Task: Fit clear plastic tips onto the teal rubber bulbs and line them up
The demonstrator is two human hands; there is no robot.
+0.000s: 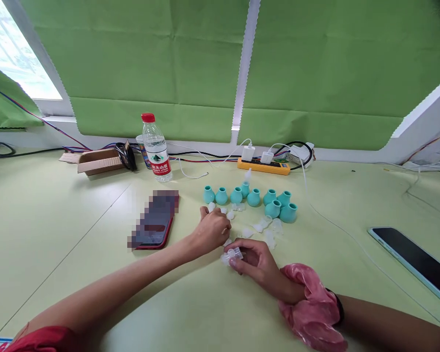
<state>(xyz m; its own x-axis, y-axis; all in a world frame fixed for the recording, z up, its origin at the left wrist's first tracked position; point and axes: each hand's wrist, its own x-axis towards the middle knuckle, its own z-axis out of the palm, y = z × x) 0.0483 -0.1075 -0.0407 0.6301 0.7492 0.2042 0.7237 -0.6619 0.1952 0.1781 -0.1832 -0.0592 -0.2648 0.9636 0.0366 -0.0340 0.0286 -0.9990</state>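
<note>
"Position of the small clear plastic fitting point(233, 254)?"

"Lower middle of the frame, left end of the right hand point(260, 266), clamped between thumb and fingers. Long axis roughly sideways."

"Left hand point(212, 230)?"

"Just up-left of the fitting, fingers curled; can't tell if they grip anything."

"Nearer hand for the loose translucent plastic pieces point(248, 232)?"

"Left for the upper ones, right for the lower. Round-bellied teal pots point(254, 198) sit farther up-frame."

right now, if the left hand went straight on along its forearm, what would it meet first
Most likely one of the small clear pieces just past the left hand's knuckles, with the teal bulbs beyond; height above the table is hard to judge.
</note>
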